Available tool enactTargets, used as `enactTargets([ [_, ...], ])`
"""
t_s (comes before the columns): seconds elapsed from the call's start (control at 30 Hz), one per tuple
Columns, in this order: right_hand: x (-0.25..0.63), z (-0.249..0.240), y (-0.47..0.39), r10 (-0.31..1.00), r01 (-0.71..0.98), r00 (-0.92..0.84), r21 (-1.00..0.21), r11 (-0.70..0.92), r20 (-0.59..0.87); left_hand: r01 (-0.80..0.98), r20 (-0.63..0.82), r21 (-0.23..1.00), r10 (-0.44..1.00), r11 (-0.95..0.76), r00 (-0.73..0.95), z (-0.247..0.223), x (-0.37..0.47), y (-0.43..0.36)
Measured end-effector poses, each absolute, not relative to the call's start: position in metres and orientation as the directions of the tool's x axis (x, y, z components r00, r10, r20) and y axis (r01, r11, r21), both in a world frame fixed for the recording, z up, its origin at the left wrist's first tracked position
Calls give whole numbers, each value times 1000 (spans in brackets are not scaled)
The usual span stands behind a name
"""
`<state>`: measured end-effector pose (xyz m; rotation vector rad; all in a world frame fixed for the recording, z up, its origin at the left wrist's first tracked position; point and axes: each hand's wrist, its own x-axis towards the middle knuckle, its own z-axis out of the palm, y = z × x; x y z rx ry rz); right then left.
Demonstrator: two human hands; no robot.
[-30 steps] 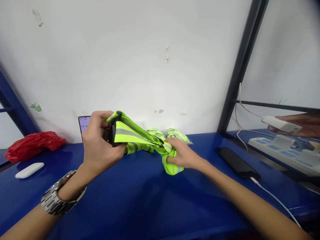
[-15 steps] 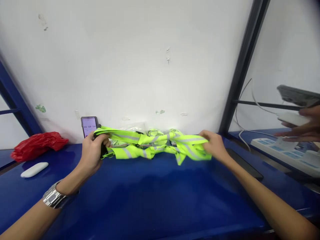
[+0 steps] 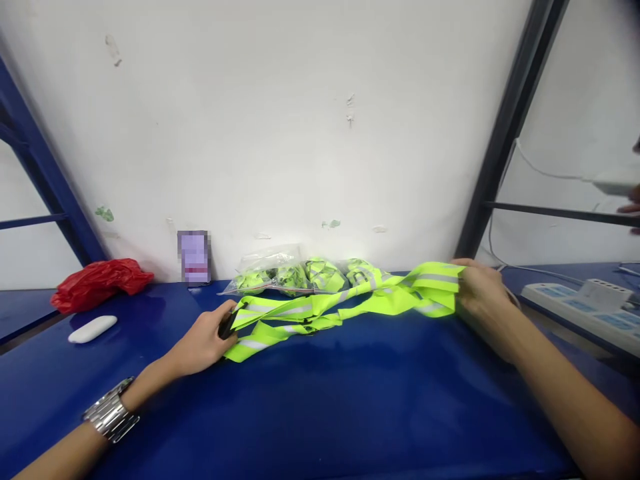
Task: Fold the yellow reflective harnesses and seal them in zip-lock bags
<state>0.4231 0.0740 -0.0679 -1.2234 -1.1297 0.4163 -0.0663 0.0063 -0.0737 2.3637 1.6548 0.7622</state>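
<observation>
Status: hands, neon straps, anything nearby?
Left hand on black piece at one end, right hand holding other end. Neon straps spread between, twisted. Bagged bundles behind, by wall.

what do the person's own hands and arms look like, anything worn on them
The left hand is ungloved, with a silver metal link band around the wrist. The right hand is ungloved too, its wrist bare. No sleeves show on either forearm.

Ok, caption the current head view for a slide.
Left hand and right hand hold yellow straps spread between them over a blue table.
</observation>
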Motion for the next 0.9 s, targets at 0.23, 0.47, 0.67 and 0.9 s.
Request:
enactTargets([
  [0.23,391,-57,27,861,347,-509,-916,200,-5,699,387,617,913,-360,128,-69,-63,2],
  [0.47,322,-49,2,792,547,-579,-629,553,193,625,501,671,865,-399,15,-35,-14,-5],
  [0.67,278,-86,-3,834,810,-504,-214,547,223,603,700,563,714,-565,15,1,17,-18],
  [0.9,303,-43,94,540,918,-194,-43,395,819,677,942,-106,145,-729,304,12,40,-34],
])
